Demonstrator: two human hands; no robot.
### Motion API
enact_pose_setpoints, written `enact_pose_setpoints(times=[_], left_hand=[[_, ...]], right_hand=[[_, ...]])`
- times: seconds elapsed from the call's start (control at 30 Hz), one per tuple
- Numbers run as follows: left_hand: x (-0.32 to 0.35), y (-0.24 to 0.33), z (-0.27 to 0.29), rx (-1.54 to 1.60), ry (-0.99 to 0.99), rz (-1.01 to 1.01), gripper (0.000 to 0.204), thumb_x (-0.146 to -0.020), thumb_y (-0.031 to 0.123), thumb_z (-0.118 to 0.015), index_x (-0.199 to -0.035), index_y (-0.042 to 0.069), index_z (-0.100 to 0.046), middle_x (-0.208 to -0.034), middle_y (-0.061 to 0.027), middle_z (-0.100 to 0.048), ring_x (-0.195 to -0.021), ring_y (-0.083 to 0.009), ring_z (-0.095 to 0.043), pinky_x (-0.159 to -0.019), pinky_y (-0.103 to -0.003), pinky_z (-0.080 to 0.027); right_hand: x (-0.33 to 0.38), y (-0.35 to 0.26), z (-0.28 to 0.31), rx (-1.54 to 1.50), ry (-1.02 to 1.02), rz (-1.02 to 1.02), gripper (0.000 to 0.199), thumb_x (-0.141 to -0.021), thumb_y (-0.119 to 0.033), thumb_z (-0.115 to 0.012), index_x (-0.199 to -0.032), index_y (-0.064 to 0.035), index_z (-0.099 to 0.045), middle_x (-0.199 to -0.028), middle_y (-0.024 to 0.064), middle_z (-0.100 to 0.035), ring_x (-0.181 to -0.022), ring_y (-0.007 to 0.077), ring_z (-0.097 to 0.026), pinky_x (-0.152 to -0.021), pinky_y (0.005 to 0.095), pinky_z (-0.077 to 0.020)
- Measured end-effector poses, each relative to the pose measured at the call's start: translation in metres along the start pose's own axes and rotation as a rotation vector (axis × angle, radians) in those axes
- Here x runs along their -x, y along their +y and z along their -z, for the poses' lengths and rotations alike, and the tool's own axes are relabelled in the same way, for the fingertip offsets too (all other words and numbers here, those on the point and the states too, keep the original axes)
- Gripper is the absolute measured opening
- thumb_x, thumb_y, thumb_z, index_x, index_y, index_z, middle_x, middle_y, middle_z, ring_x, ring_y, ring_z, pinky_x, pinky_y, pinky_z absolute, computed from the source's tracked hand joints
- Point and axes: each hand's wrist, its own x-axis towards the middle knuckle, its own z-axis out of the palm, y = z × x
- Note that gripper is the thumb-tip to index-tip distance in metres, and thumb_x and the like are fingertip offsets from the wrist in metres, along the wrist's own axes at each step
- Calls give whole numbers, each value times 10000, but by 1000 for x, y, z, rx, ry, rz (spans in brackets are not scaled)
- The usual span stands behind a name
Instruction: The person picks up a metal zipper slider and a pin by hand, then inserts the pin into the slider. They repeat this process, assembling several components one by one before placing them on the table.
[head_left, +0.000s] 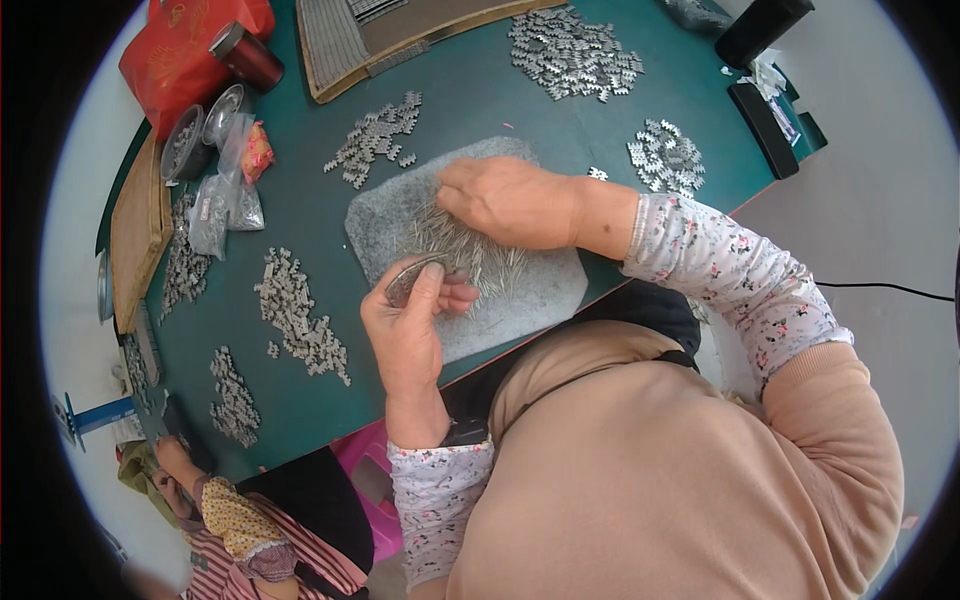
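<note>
My left hand (pixel 408 325) is closed around a round, flat grey metal piece (pixel 408 282), holding it by the edge over the near left part of a grey felt mat (pixel 545 295). Thin silvery metal pins (pixel 465 255) lie in a loose heap across the middle of the mat. At the heap's far side, my right hand (pixel 510 203) has its fingers bent together and pointing left. Whatever sits between those fingertips is hidden by the hand.
Piles of small toothed metal pieces (pixel 575 58) lie about the green table (pixel 470 90). A wood-edged tray (pixel 440 35) stands at the back; a red bag (pixel 185 60), dark cup (pixel 248 58) and plastic bags (pixel 210 215) are left. Another person's hands (pixel 175 465) work at lower left.
</note>
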Motion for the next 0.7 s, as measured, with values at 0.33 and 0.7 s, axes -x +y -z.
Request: enact_pose_setpoints(times=[0.33, 0.7], left_hand=[[-2, 1, -18, -127, -51, -102, 178, -923, 77, -580, -986, -84, -622, -816, -165, -681, -684, -224, -685, -606, -286, -541], [-4, 2, -31, -150, -98, -151, 160, -922, 42, -560, -956, -95, -633, -807, -166, -675, -672, -226, -682, -604, -288, -545]], right_hand=[[15, -24, 22, -675, 194, -504, 195, -814, -12, -604, -1005, 23, -625, -869, 161, -668, -797, 268, -653, -689, 352, -525], [23, -37, 18, -1075, 280, -639, 86, -907, -58, -605, -963, 8, -603, -879, 43, -614, -804, 97, -580, -713, 255, -505]])
